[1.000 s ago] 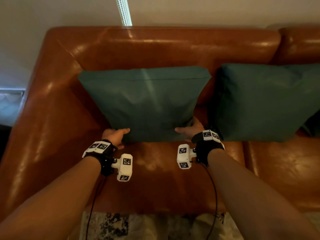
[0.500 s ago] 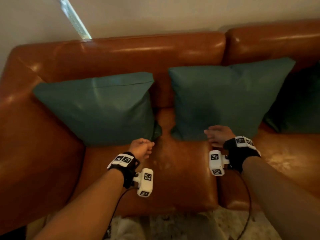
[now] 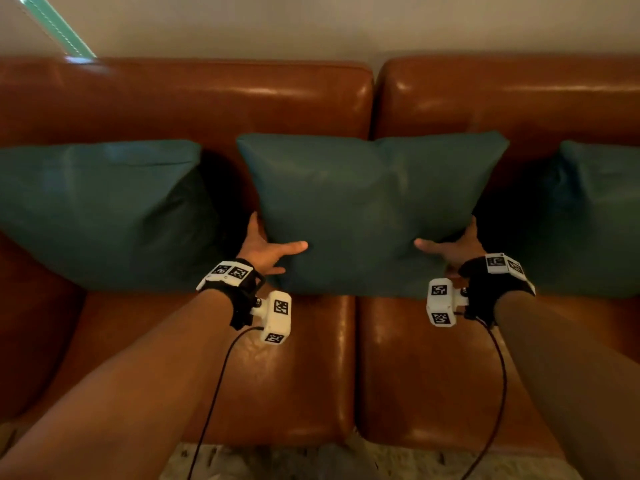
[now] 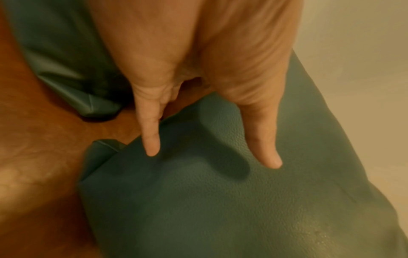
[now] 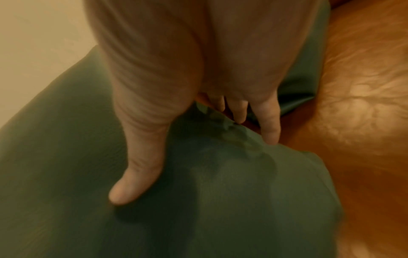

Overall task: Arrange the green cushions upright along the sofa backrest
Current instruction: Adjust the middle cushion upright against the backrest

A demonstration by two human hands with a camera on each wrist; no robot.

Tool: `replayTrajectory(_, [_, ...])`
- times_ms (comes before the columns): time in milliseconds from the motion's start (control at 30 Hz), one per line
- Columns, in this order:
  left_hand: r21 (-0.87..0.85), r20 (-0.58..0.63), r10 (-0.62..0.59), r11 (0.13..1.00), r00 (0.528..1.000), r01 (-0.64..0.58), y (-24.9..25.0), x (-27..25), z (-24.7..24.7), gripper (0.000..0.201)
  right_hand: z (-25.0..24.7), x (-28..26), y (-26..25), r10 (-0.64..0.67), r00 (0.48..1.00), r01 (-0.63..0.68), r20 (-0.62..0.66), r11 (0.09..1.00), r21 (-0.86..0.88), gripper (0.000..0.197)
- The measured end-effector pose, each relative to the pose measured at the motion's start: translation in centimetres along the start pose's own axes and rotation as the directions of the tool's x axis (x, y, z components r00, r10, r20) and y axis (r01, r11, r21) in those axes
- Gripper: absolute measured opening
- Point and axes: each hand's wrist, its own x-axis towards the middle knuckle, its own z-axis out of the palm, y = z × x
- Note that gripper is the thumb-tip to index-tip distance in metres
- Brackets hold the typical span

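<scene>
Three green cushions stand against the brown leather sofa backrest (image 3: 207, 98). My left hand (image 3: 273, 244) grips the lower left side of the middle cushion (image 3: 363, 202), thumb on the front and fingers behind the edge. My right hand (image 3: 450, 245) holds its lower right side the same way. The left wrist view shows my thumb (image 4: 264, 148) lying on the middle cushion's (image 4: 220, 200) front. In the right wrist view my thumb (image 5: 137, 174) presses the middle cushion (image 5: 198, 209) and my fingers (image 5: 269, 127) reach behind its edge. The left cushion (image 3: 104, 216) and right cushion (image 3: 595, 216) stand untouched.
The sofa seat (image 3: 294, 375) spreads below the cushions, with a seam between two seat pads under the middle cushion. A pale patterned rug (image 3: 311, 462) shows at the bottom edge. A wall rises behind the backrest. Cables hang from both wrist cameras.
Both hands let go of the left cushion, moved right along the seat, and now grip the middle cushion's lower sides. The head view has swung to the right.
</scene>
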Motion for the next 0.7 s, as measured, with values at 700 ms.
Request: replayTrajectory(700, [-0.074,-0.037,0.160,0.984,0.986,-0.163,-1.1,0.1,4.3,0.099,-0.6,-0.1,1.1,-0.016,1.000,0.022,-0.024,0.969,0.247,0.101])
